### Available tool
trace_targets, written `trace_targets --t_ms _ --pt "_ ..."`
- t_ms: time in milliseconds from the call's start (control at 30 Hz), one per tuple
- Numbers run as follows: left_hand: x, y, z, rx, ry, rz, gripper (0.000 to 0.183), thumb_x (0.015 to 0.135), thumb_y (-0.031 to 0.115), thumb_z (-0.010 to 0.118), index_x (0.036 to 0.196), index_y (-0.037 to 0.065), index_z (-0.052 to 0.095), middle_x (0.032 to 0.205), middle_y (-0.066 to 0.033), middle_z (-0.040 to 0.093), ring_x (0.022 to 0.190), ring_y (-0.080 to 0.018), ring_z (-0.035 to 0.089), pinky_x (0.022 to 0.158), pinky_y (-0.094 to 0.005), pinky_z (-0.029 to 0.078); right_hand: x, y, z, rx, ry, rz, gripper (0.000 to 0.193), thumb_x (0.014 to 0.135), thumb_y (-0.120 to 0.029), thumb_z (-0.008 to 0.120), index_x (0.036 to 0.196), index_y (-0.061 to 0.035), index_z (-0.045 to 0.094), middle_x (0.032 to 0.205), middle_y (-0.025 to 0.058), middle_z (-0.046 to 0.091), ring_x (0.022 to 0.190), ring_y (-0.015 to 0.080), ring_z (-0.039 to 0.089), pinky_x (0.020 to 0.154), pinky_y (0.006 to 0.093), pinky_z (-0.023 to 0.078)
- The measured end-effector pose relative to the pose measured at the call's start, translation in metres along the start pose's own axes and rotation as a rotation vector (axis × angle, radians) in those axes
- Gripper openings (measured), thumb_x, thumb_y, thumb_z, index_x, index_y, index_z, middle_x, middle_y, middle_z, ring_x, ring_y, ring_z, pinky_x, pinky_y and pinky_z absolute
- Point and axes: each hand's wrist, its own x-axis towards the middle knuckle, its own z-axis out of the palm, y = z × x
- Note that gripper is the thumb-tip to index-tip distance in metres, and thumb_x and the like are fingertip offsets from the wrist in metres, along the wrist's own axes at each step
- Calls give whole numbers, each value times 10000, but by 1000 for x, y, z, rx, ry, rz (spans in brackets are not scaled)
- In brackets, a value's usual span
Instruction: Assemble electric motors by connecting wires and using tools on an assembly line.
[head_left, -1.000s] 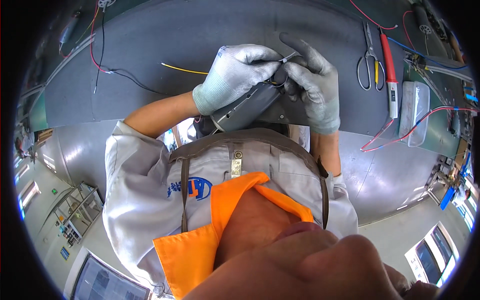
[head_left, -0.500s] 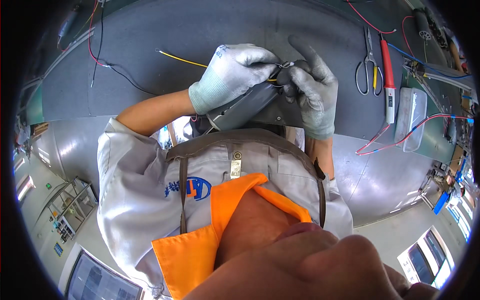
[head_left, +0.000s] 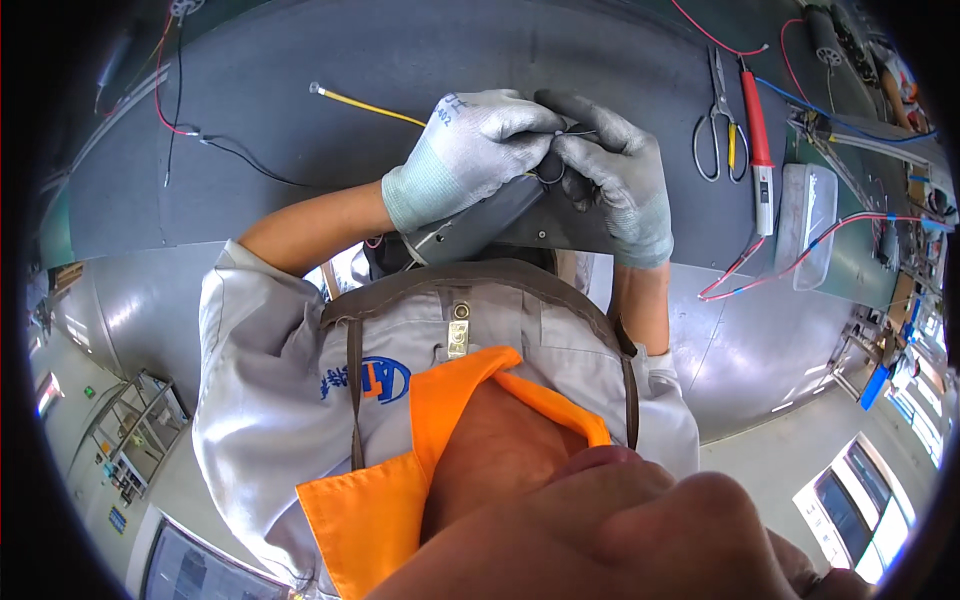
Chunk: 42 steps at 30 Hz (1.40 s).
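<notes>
Both hands wear white knit gloves with grey fingertips and meet above a dark grey cylinder (head_left: 478,222) near the table's front edge. My left hand (head_left: 470,150) is closed, its thumb and forefinger pinching a thin wire (head_left: 578,133). Close against it, my right hand (head_left: 622,180) is also closed, with thumb and bent forefinger pinched at the same wire. Its other fingertips are partly hidden below a dark wire loop. A yellow wire (head_left: 370,104) with a pale tip runs out leftward from behind my left hand.
On the right lie scissors (head_left: 715,125), a red-handled tool (head_left: 757,130) with a red cord, and a clear plastic box (head_left: 806,215). Black and red wires (head_left: 240,155) lie on the dark table (head_left: 330,50) at left. A blue cord (head_left: 840,122) crosses the right side.
My right forefinger, raised and stretched before, has bent down toward the wire between the hands. My left hand keeps its pinch. The whole view has shifted slightly.
</notes>
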Motion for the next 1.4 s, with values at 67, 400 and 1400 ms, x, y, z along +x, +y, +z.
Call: trace_targets --t_ms 67,400,1400 --pt "-1 1 1 18 14 41 156 858 6 705 1013 2 725 893 -134 705 769 -259 693 697 -325 552 -3 8 9 -40 89 -82 334 897 -46 678 1222 32 683 848 52 723 690 100 628 602 258 506" --pt "-21 9 -1 -99 140 -194 318 897 -7 680 1215 12 677 892 -24 658 787 -48 574 726 -232 502 1 43 -12 -443 392 -480 77 842 -24 714 898 24 733 858 142 725 797 263 689 726 348 534" --pt "7 2 -30 705 -562 575 204 794 135 627 966 30 597 663 -54 568 591 -237 613 535 -407 464 50 4 4 223 -52 -356 210 923 -187 704 828 -2 674 673 25 601 513 78 525 463 235 376"
